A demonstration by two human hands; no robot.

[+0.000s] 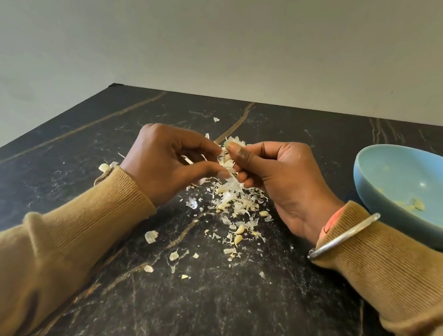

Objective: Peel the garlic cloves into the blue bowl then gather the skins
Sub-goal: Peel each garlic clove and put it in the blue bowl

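Observation:
Above the middle of the dark table, my left hand (166, 164) and my right hand (273, 175) meet fingertip to fingertip and pinch one garlic clove (227, 163) between them. Papery skin hangs from the clove. Under the hands lies a heap of white garlic skins (234, 201), with loose skins and a few cloves (239, 229) trailing toward me. The blue bowl (402, 180) stands at the right, beside my right wrist, with a few peeled cloves (417, 204) in it.
The black marble-patterned table (219, 326) reaches to a plain wall at the back. A single clove (104, 167) lies by my left sleeve. Scattered skin bits (151, 236) lie between my forearms. A metal bangle (348, 235) sits on my right wrist.

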